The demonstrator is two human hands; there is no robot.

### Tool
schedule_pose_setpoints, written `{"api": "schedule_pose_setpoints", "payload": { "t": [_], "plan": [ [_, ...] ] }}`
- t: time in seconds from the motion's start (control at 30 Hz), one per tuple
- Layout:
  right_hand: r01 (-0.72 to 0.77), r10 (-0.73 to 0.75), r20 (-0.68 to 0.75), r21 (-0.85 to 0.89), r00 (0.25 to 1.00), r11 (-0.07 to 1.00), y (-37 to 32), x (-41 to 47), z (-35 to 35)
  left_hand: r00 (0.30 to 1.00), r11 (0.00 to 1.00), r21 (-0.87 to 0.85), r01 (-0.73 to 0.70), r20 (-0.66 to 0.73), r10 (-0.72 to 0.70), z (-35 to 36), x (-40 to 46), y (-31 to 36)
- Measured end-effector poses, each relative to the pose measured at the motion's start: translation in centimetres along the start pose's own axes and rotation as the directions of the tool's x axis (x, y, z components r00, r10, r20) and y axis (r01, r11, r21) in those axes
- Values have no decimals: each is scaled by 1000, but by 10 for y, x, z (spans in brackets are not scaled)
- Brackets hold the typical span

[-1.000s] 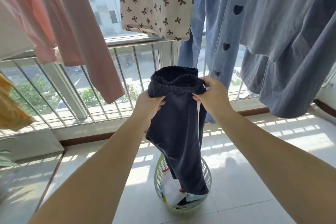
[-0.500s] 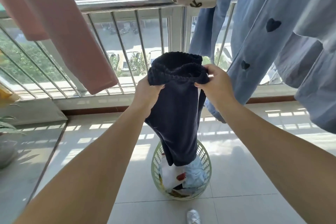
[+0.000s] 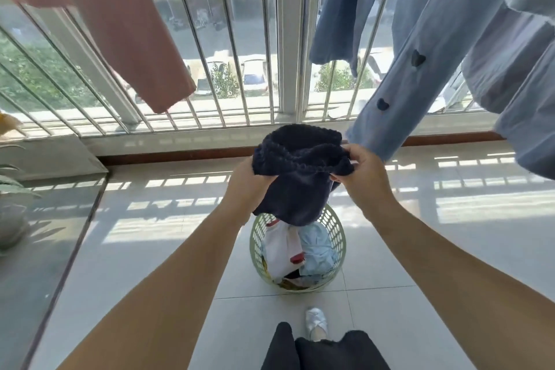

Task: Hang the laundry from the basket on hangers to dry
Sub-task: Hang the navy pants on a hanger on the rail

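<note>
A sunlit balcony with a pale tiled floor (image 3: 156,249) is shown, closed off along the upper half of the frame by a barred window railing (image 3: 228,48). At the far left edge a plant (image 3: 12,180) is partly seen. In the upper left a pink garment (image 3: 126,24) is hung, its hem ending well above the floor.

At the centre of the frame a dark navy garment (image 3: 297,177) is held up by its gathered elastic waistband. The left hand (image 3: 249,183) is curled round the waistband's left side; the right hand (image 3: 365,171) pinches its right side between thumb and fingers. The waistband is thus stretched roughly side to side between the two hands, and the garment's long axis drops straight down from them, its lower end reaching the rim of the green basket (image 3: 338,230) directly below. White and light blue laundry (image 3: 318,246) is left inside the basket.

To the right, blue garments with dark hearts (image 3: 420,63) are hung; one hem is seen just beside the right hand and would likely be brushed if the garment is raised. No free hanger is visible, so one must probably be fetched. At the bottom centre a pale shoe (image 3: 316,323) is seen.
</note>
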State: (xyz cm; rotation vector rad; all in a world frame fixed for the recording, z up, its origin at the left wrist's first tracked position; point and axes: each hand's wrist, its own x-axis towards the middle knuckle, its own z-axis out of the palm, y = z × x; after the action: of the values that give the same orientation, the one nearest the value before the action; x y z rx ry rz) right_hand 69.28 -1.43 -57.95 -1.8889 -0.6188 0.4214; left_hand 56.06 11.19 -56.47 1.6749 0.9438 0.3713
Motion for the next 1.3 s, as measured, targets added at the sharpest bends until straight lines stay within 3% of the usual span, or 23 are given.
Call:
{"api": "schedule_pose_setpoints", "payload": {
  "t": [0.17,0.37,0.7,1.07,1.3],
  "plan": [
    [-172,171,87,1,981,985,57,-47,9,981,991,9,136,140,-136,13,-30,-64],
    [-297,302,185,-53,935,953,113,-72,20,897,938,35,345,284,-340,28,-38,-128],
    [-360,374,272,-104,887,927,167,18,53,865,891,-44,452,265,-426,60,51,-170],
    [-87,171,283,-284,944,955,263,186,116,926,932,-27,363,124,-357,100,218,-228],
    [-19,87,272,-242,958,970,321,209,145,961,964,8,267,75,-267,122,255,-284]
  ]
}}
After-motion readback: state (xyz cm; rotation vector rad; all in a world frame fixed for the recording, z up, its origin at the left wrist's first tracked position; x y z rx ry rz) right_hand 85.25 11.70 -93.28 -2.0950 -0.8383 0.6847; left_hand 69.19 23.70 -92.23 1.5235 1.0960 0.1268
